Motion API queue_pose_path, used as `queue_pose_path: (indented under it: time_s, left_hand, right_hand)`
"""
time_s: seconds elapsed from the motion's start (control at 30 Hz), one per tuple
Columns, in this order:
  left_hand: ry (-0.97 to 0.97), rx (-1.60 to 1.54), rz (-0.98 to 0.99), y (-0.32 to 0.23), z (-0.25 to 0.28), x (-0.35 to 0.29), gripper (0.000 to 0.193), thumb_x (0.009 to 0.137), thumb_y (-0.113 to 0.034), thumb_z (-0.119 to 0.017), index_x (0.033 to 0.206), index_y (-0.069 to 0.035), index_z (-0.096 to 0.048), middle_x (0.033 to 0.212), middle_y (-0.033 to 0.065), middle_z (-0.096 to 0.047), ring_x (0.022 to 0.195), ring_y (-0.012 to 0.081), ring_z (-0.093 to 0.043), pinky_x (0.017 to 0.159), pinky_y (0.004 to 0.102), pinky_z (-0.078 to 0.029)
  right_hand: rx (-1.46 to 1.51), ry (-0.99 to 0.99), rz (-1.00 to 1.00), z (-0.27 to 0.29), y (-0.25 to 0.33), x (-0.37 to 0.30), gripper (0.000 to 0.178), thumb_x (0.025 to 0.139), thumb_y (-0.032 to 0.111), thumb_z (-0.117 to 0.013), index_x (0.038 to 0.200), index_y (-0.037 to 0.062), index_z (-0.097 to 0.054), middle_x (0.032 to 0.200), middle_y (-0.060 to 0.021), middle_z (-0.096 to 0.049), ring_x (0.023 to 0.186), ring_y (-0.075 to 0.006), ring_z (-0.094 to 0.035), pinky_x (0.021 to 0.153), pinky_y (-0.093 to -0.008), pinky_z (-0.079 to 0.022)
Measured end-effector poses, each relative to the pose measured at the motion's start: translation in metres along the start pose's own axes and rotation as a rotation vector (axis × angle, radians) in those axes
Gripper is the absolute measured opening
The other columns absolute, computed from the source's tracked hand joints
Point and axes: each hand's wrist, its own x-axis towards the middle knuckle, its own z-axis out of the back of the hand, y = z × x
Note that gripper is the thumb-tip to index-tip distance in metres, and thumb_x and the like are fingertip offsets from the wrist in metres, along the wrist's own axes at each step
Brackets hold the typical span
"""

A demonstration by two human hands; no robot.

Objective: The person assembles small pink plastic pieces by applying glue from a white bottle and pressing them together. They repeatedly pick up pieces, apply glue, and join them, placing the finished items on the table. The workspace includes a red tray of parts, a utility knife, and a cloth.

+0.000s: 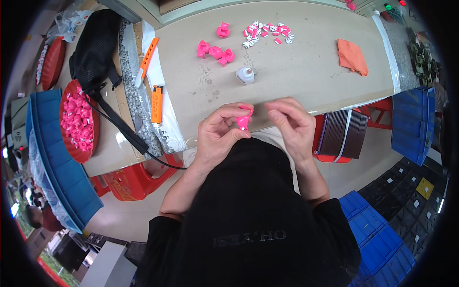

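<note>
My left hand (pixel 220 129) pinches a small glossy pink plastic figure part (pixel 243 120) between thumb and fingers, close to the near table edge. Just to its right is my right hand (pixel 295 125), thumb and forefinger drawn together. Whatever lies between those fingertips is too small to make out. Beyond both hands stands a white bottle with a narrow nozzle (pixel 245 75). Farther off are several hollow pink parts (pixel 223 30) and a scatter of tiny pink and black-and-white pieces (pixel 280 30).
An orange cloth (pixel 352 57) lies at the table's right. Leftward are an orange utility knife (pixel 147 61), an orange lighter (pixel 157 104), a black bag (pixel 97 45) with a strap, and a red tray (pixel 94 138) of pink parts. Blue crates (pixel 377 234) stand at the lower right.
</note>
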Motion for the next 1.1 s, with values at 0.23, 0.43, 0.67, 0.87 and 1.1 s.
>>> queue_pose_path:
  time_s: [0.23,0.43,0.67,0.87,1.1]
  left_hand:
    - [-0.097,-0.058,0.056,-0.001,0.002,0.002,0.038,0.071,-0.001,-0.072,0.104,0.000,-0.055,0.112,0.0155,-0.055,0.089,0.0163,-0.060,0.081,0.0272,-0.048]
    - [-0.103,-0.233,0.116,-0.009,0.014,0.003,0.029,0.083,-0.010,-0.061,0.108,-0.002,-0.050,0.115,0.0150,-0.052,0.099,0.0203,-0.055,0.089,0.0321,-0.044]
    - [-0.235,-0.203,0.237,-0.038,0.034,0.031,0.013,0.091,-0.017,-0.051,0.095,-0.005,-0.050,0.096,0.0091,-0.058,0.088,0.0194,-0.057,0.080,0.0328,-0.044]
    - [-0.273,1.404,-0.228,-0.038,0.020,0.083,0.034,0.077,-0.003,-0.059,0.111,-0.007,-0.058,0.083,0.0134,-0.056,0.075,0.0271,-0.054,0.071,0.0341,-0.045]
    - [-0.200,1.597,-0.297,-0.034,0.026,0.095,0.029,0.075,-0.003,-0.061,0.104,-0.003,-0.062,0.081,0.0131,-0.052,0.080,0.0277,-0.053,0.070,0.0371,-0.043]
  right_hand:
    - [-0.071,-0.076,-0.035,0.004,-0.023,0.026,0.024,0.075,0.003,-0.066,0.099,0.0008,-0.063,0.091,-0.0047,-0.059,0.077,-0.0097,-0.051,0.069,-0.0224,-0.042]
    - [-0.321,-0.039,0.059,-0.014,-0.015,0.041,0.054,0.065,0.009,-0.076,0.115,0.0051,-0.055,0.107,-0.0063,-0.055,0.087,-0.0151,-0.051,0.071,-0.0262,-0.042]
    - [-0.365,-0.029,0.158,-0.030,-0.020,0.048,0.050,0.064,0.010,-0.075,0.110,0.0035,-0.056,0.105,-0.0102,-0.057,0.092,-0.0240,-0.054,0.078,-0.0334,-0.045]
    - [-0.376,-0.057,0.274,-0.027,-0.033,0.050,0.032,0.072,0.007,-0.069,0.101,0.0022,-0.060,0.098,-0.0116,-0.061,0.090,-0.0272,-0.056,0.081,-0.0345,-0.044]
    - [-0.341,-0.032,0.303,-0.023,-0.031,0.050,0.031,0.075,0.010,-0.066,0.105,0.0044,-0.059,0.099,-0.0099,-0.061,0.092,-0.0255,-0.054,0.082,-0.0348,-0.043]
